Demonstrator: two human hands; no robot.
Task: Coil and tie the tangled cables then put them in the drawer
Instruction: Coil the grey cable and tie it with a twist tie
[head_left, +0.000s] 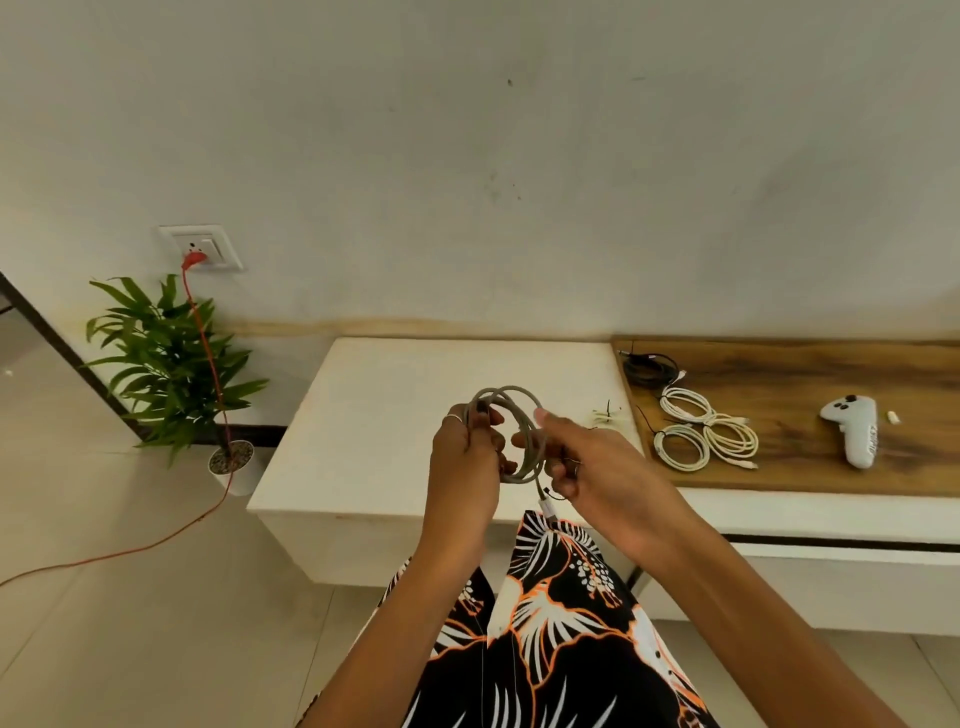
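Grey cable (511, 436): wound into a loose round coil of several loops, pale grey, held in the air above the white cabinet top (395, 415); one end hanging below the coil with a white connector (548, 508) at its tip, over the patterned garment (545, 623).
Left hand (465, 457): raised at the coil's left side, back toward the camera, fingers curled round the bundled loops, thumb side uppermost; ring on one finger.
Right hand (587, 457): at the coil's right side, thumb up across the top of the loops, lower fingers curled, pinching the coil's lower right part near where the free end drops; a thin dark strand showing by those fingers, too small to identify.
Grip: both hands closed on the same coil, neither resting on a surface.
Finished white cables (701, 434): three coils lying on the wooden counter (831, 379), touching or overlapping one another.
Black cable (649, 368): coiled at the counter's far left corner, just behind the white ones.
Ties (607, 414): small pale bundle on the cabinet top near its right edge.
White controller (854, 434): lying on the counter, well apart from the coils.
Left side: potted plant (171, 364) on the floor, red cord (208, 364) plugged into the wall socket (202, 249).
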